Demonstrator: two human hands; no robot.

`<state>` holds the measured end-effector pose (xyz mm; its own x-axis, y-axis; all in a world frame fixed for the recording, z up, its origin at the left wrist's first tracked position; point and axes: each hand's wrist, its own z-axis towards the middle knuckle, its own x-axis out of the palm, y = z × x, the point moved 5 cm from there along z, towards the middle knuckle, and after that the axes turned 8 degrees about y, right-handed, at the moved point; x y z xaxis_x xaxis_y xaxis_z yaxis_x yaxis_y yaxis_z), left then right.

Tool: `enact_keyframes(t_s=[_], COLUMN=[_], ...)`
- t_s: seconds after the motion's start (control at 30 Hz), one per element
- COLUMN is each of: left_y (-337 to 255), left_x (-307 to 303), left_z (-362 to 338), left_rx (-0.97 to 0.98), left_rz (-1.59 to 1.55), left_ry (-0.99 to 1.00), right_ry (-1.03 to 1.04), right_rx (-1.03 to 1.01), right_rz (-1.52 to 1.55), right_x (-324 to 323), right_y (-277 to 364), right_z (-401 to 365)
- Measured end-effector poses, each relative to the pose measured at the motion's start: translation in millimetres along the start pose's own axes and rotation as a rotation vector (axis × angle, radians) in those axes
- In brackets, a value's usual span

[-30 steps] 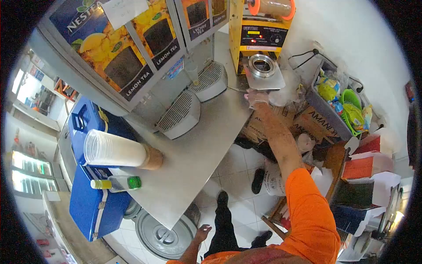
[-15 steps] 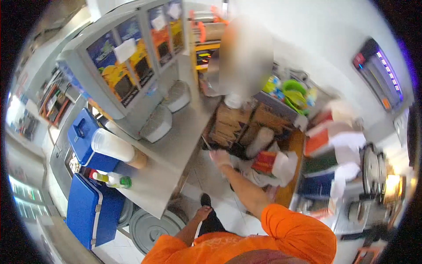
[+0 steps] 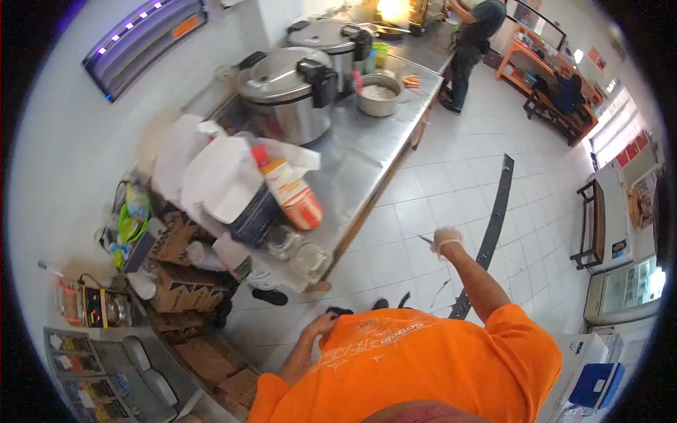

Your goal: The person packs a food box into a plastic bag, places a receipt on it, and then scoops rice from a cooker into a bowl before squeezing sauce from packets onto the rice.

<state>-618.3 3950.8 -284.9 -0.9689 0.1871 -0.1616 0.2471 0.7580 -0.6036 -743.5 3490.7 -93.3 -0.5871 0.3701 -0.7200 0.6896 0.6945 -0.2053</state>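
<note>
My right hand [image 3: 449, 243] is stretched out over the tiled floor, in what looks like a thin clear glove. Its fingers are closed on a thin, dark, pointed tool [image 3: 426, 240], whose kind is too small to tell. Close to my waist, beside the orange shirt [image 3: 423, 352], my left hand [image 3: 322, 326] has its fingers curled in. Whether anything is inside that hand is hidden.
A steel table [image 3: 374, 158] carries large rice cookers [image 3: 285, 92], a pot of white food [image 3: 379, 95], and boxes and cartons [image 3: 293, 194]. A dark strip [image 3: 497, 211] lies on the floor. Another person [image 3: 469, 49] stands at the far counter. Cardboard boxes [image 3: 183, 285] are stacked left.
My view has swung right, away from the drink dispenser to the steel table and open floor. My right arm has moved from beside the cardboard boxes to above the floor.
</note>
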Motion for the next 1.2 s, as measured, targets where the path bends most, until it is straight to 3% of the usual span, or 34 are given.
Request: enact_keyframes(t_s=[0.07, 0.13, 0.2, 0.23, 0.27, 0.37, 0.43, 0.47, 0.57, 0.7, 0.77, 0.83, 0.9, 1.0, 1.1, 1.2], left_y=[-88, -230, -274, -298, -320, -410, -458, -481, -569, -676, -722, -768, -798, -838, -871, -891], left_x=[-36, -83, -111, -129, -153, -240, -305, -335, -402, -471, -498, -528, -561, -607, -660, -701], left_z=[22, -16, 18, 38, 59, 92, 141, 165, 197, 261, 304, 344, 406, 493, 593, 651], left_rx=[0.209, 0.232, 0.351, 0.421, 0.479, 0.584, 0.666, 0.662, 0.645, 0.796, 0.767, 0.747, 0.712, 0.489, 0.292, 0.334], left_rz=[0.011, 0.028, -0.046, -0.080, -0.125, -0.234, -0.215, -0.178, -0.144, -0.174, -0.112, 0.023, 0.118, 0.434, 0.664, 0.685], left_ry=[-0.024, -0.012, -0.006, -0.009, -0.050, -0.187, -0.342, -0.404, -0.489, -0.523, -0.522, -0.571, -0.647, -0.787, -0.733, -0.845], right_ry=[-0.193, -0.591, -0.793, -0.989, -1.040, -0.843, -0.590, -0.533, -0.718, -0.594, -0.506, -0.641, -0.586, -0.552, -0.520, -0.534], right_rx=[0.026, -0.135, -0.251, -0.320, -0.297, -0.300, -0.145, -0.206, -0.406, -0.258, -0.291, -0.235, -0.051, 0.069, 0.045, -0.124], right_rz=[0.192, 0.409, 0.647, 0.828, 0.787, 0.864, 0.531, 0.346, 0.420, 0.216, 0.214, 0.535, 0.716, 0.607, 0.564, 0.506], right_x=[-32, -66, -111, -127, -141, -164, -155, -144, -189, -203, -241, -279, -302, -343, -406, -461], right_y=[-17, -17, -9, -6, 0, 6, 0, -6, -45, -90, -116, -159, -206, -275, -326, -351], right_z=[27, 75, 104, 114, 139, 211, 280, 315, 322, 412, 450, 473, 519, 599, 667, 729])
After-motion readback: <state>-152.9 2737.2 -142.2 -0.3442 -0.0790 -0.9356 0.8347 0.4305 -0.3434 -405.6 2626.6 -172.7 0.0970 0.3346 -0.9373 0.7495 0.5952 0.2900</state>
